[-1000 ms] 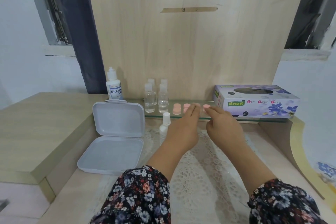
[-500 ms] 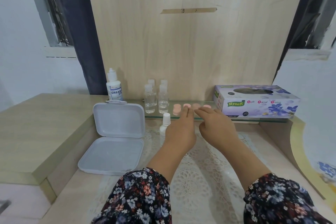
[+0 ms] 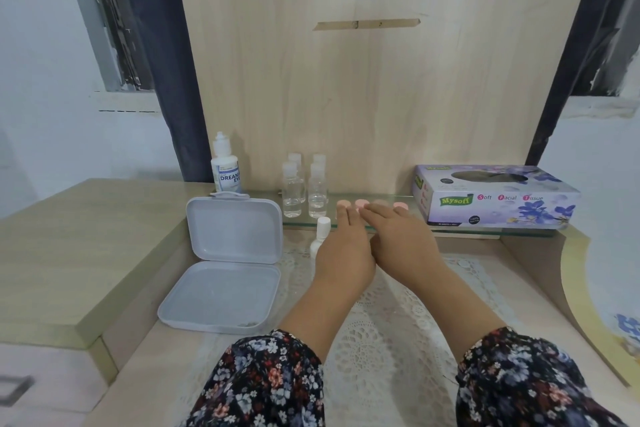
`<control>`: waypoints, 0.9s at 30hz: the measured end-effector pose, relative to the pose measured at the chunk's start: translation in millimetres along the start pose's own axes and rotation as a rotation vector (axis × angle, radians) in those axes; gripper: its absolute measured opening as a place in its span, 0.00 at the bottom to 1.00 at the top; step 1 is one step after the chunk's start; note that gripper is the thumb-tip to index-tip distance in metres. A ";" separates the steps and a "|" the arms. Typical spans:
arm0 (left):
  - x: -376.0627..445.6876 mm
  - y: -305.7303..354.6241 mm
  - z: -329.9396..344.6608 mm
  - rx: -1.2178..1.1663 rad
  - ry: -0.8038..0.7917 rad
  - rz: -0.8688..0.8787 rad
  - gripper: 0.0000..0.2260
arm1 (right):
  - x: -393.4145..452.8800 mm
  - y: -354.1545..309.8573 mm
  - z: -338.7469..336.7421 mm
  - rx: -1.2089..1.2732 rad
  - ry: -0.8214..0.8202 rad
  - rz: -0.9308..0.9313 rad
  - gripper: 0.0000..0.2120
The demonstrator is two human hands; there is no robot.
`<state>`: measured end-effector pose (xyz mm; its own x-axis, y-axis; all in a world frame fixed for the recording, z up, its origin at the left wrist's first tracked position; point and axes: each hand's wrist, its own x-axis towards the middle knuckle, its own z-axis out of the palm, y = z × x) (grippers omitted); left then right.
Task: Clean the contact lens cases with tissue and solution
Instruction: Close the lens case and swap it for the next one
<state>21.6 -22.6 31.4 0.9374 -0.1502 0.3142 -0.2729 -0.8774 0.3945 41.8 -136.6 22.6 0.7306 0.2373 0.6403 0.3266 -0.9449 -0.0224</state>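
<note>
Several pink contact lens cases (image 3: 401,206) lie in a row on the glass shelf (image 3: 485,231), partly hidden by my fingers. My left hand (image 3: 343,246) reaches to the left end of the row with straight fingers that touch the cases. My right hand (image 3: 398,236) lies beside it with flat fingers pointing left over the middle cases. A white solution bottle (image 3: 227,168) stands at the shelf's left end. The purple tissue box (image 3: 495,196) sits on the shelf at the right.
Several small clear bottles (image 3: 304,191) stand left of the cases. A small white dropper bottle (image 3: 320,234) stands below the shelf by my left hand. An open white plastic box (image 3: 228,263) sits at the left. A lace mat (image 3: 381,340) covers the table.
Both hands have slid left along the shelf. The right hand has come in close beside the left and now covers the middle cases.
</note>
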 end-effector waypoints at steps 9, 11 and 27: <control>4.2 -3.5 0.3 0.024 -0.017 -0.008 0.32 | 1.4 -1.3 -1.6 -0.046 0.013 -0.016 0.26; 4.9 -3.0 0.9 0.037 -0.020 -0.011 0.32 | 1.4 -1.0 -1.6 -0.041 0.007 -0.010 0.26; -20.0 -9.9 2.8 -0.181 0.457 0.068 0.24 | -17.2 6.3 -1.4 0.120 0.255 -0.009 0.19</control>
<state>6.2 -12.3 18.7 0.7363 0.0465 0.6751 -0.4013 -0.7733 0.4910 30.5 -147.0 12.5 0.5576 0.1664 0.8132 0.4118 -0.9061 -0.0970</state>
